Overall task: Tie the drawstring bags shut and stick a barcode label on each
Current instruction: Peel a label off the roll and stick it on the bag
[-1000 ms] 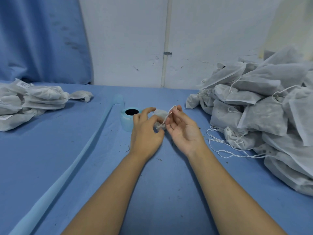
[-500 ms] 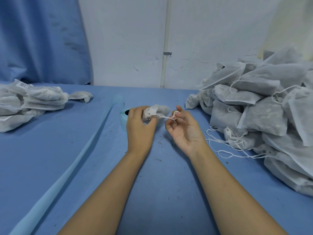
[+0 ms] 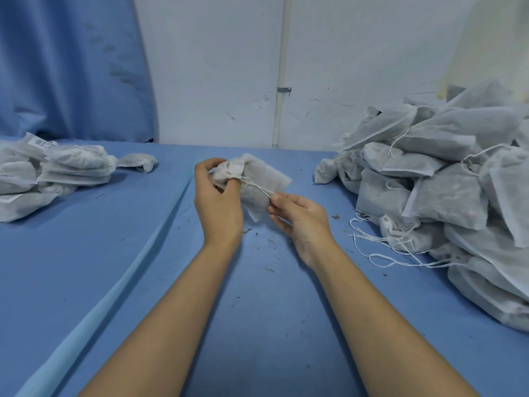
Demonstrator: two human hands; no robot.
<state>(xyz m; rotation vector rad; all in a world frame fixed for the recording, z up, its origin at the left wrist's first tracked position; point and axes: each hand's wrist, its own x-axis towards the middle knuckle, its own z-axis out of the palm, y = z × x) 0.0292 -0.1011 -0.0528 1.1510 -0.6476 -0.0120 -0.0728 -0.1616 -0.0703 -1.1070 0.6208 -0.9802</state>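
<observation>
Left hand (image 3: 219, 202) raised above the blue cloth-covered worktop (image 3: 114, 253), fingers curled round the gathered neck of a small white non-woven drawstring bag (image 3: 266, 179). Body of the bag hangs to the right of that hand, clear of the worktop as far as I can tell.

Right hand (image 3: 300, 216) just beside it, lower and to the right, thumb and fingertips pinching the thin white drawstring (image 3: 257, 188). String runs taut from the bag's neck to the pinch.

Well off to the right of the right hand: large heap of grey-white filled bags (image 3: 443, 181), loose white strings (image 3: 378, 245) trailing from its foot.

Well off to the left of the left hand: smaller flat stack of white bags (image 3: 57, 173), a printed barcode label (image 3: 43, 143) on the top one.

Dark crumbs on the cloth under both hands.
</observation>
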